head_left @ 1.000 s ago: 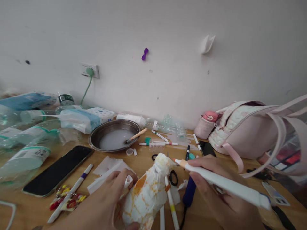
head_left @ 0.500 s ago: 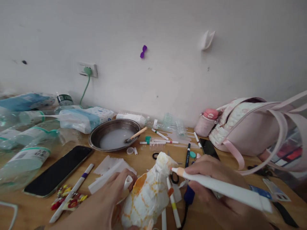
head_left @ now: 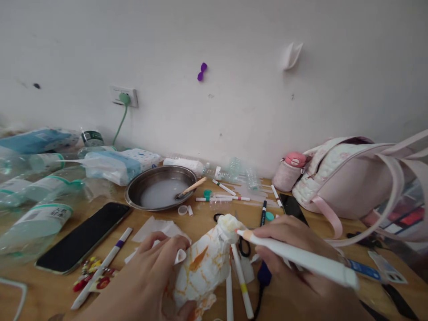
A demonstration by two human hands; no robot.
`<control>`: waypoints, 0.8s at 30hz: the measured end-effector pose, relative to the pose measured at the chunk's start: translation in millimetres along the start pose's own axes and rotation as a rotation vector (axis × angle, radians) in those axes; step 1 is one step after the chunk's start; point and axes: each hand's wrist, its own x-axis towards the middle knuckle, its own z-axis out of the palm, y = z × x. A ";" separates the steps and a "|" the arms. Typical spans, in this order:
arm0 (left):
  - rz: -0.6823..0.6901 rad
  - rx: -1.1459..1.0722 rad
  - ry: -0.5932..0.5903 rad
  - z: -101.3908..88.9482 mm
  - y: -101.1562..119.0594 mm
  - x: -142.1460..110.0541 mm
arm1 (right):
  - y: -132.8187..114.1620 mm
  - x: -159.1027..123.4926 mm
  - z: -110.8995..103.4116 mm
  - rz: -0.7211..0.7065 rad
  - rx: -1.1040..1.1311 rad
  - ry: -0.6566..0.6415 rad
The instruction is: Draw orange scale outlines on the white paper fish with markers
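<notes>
In the head view, a white, crumpled papery figure point(head_left: 205, 261) streaked with orange lines is held tilted above a wooden surface point(head_left: 202, 225) by the left hand point(head_left: 152, 263), whose fingers and thumb are wrapped around its lower part. An orange patch is seen on the figure's side, just beside the fingers. From the opposite side, a white felt-tip marker point(head_left: 301, 257) is pinched between the thumb and fingers of the right hand point(head_left: 297, 258), its orange-red tip brought to the figure's yellowish top; whether the two touch cannot be told for certain.

Beyond the left hand, thin white sheets point(head_left: 155, 226) are spread near a metal bowl point(head_left: 133, 198) of cloudy liquid, across whose rim a wooden-handled brush point(head_left: 192, 188) is laid. To the left of the same hand, a purple-banded marker point(head_left: 110, 258) is rested over red and yellow trinkets point(head_left: 100, 278), with a black smartphone point(head_left: 83, 236) and clear plastic bottles point(head_left: 43, 223) farther out. Between the hands, a yellow-banded marker point(head_left: 243, 287) and black-handled scissors point(head_left: 245, 247) are seen. Beyond the right hand, a pink bottle point(head_left: 287, 178) is stood beside a pale pink bag point(head_left: 354, 187).
</notes>
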 end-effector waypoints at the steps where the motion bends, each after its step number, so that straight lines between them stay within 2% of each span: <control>1: 0.011 0.001 0.005 0.2 -0.3 -0.3 | 0.4 0.6 -1.8 0.013 -0.024 0.035; 4: 0.044 0.024 0.022 -0.6 -0.5 1.0 | 1.5 1.9 -6.9 0.004 -0.070 0.050; 10: 0.159 0.125 0.088 -4.4 1.2 4.4 | 0.6 0.2 2.7 -0.007 0.071 -0.052; 17: 0.249 0.213 0.149 -2.9 2.7 8.8 | -0.5 1.4 -3.7 0.027 -0.058 0.089; 21: 0.293 0.286 0.187 -3.2 5.9 11.5 | -1.4 0.4 2.4 -0.016 0.023 -0.016; 24: 0.332 0.332 0.223 -5.6 6.0 11.0 | -0.3 0.7 1.1 -0.005 -0.011 -0.004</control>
